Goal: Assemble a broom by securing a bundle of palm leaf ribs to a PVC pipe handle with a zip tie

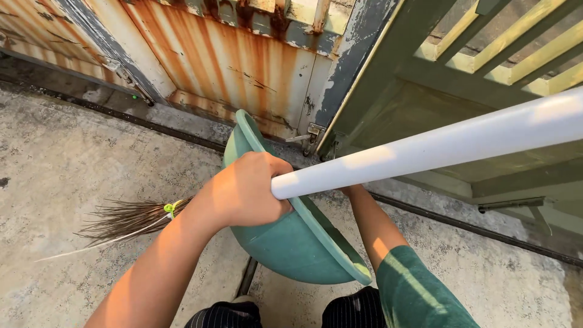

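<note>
Smooth white pipe (437, 149) gripped by left hand (246, 191), round green basin (291, 243) beneath.

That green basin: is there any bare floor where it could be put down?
Yes. The widest bare patch is the concrete floor left of the basin, between the rusty gate and the broom bristles. A smaller strip lies at right, past the floor rail. It is crowded in the middle, where the left hand, white pole and basin meet.
</note>
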